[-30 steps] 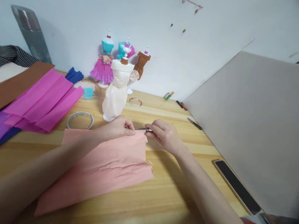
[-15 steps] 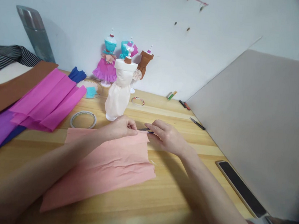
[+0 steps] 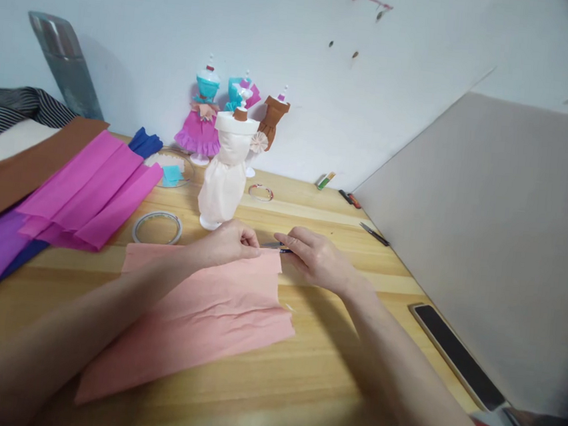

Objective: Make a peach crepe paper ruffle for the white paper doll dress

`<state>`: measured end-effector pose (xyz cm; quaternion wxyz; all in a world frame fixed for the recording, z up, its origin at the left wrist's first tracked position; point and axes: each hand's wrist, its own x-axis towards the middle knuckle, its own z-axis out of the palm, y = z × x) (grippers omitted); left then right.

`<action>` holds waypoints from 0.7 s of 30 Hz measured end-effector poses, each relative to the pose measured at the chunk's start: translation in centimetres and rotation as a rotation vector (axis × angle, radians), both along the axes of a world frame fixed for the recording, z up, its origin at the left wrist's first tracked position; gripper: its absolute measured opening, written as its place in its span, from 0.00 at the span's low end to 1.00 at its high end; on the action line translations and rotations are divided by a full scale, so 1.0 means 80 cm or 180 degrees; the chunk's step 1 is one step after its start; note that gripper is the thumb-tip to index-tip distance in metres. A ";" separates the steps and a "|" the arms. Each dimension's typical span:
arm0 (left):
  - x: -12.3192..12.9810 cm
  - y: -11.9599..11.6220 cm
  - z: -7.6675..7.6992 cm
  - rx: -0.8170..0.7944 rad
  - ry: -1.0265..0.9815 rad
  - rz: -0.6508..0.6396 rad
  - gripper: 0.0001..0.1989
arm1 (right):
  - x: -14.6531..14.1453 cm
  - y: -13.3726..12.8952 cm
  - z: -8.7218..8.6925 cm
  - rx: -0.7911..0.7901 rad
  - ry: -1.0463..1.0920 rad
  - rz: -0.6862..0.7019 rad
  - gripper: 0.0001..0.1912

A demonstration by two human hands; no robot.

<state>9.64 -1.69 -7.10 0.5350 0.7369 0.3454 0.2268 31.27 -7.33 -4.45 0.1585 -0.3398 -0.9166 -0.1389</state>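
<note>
A sheet of pink crepe paper (image 3: 224, 314) lies creased on the wooden table. At its far edge my left hand (image 3: 231, 243) pinches the paper between thumb and fingers. Just right of it, my right hand (image 3: 312, 257) is closed on small dark-handled scissors (image 3: 284, 248), whose blades point left toward the paper's top right corner. Behind my left hand stands a white mini dress form (image 3: 225, 174) in a cream paper dress. A roll of tape (image 3: 157, 228) lies left of my left hand.
Dressed mini forms (image 3: 201, 121) stand against the wall. Coloured paper strips (image 3: 83, 187) and a bottle (image 3: 67, 65) are at the left. A bracelet-like ring (image 3: 260, 192), a glue stick (image 3: 326, 181), a craft knife (image 3: 374, 234) and a phone (image 3: 458, 354) lie farther right.
The view has shifted very slightly. Both hands keep nearly the same place and hold, with the scissors still at the paper's far edge.
</note>
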 end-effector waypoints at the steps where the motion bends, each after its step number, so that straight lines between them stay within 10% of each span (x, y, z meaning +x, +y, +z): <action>1: 0.000 0.000 0.000 0.0002 0.0001 -0.0009 0.06 | -0.001 0.000 -0.001 -0.0019 0.0005 -0.0005 0.14; 21: 0.002 -0.006 0.007 0.0024 0.0030 0.0005 0.10 | 0.001 -0.003 0.000 0.0059 -0.0430 -0.0206 0.15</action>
